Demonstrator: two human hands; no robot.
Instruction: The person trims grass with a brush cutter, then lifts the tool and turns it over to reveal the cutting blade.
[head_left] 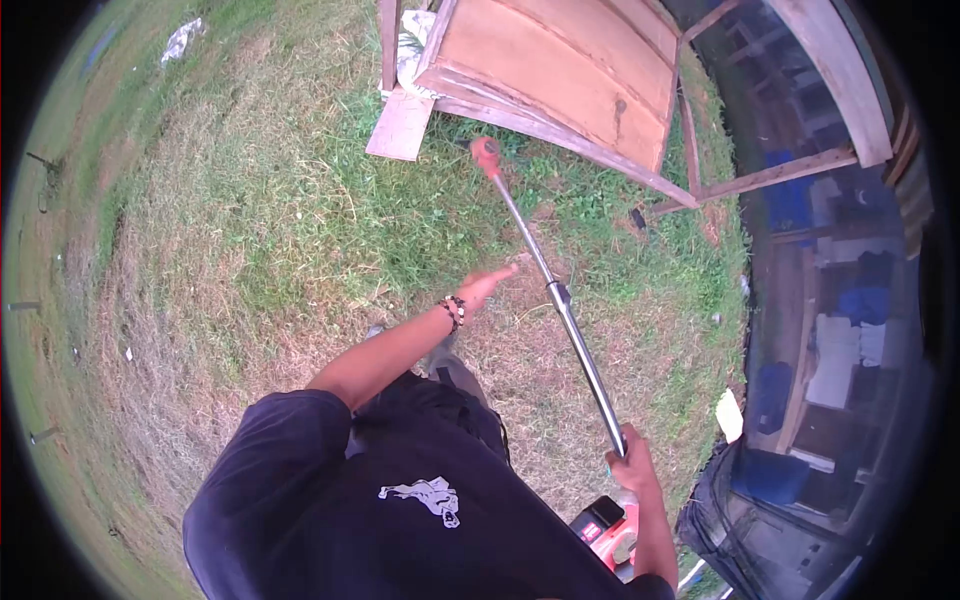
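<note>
A cordless string trimmer (584, 352) with a long silver telescopic shaft slants across the grass. Its red head (486, 152) is down at the green weeds by the wooden frame. My right hand (634, 464) is wrapped around the rear grip at the lower end of the shaft. Below that hand shows the red and black rear body with a battery (598, 518), partly hidden by my forearm. My left hand (487, 287), with a beaded bracelet (455, 313) at its wrist, reaches forward left of the shaft, apart from it, fingers stretched out and holding nothing.
A wooden structure with a tan panel (560, 75) stands just beyond the trimmer head. A loose board (401, 124) leans at its left corner. Along the right runs a dark netted enclosure (800, 330) with wooden posts. Cut and uncut grass (250, 230) spreads left.
</note>
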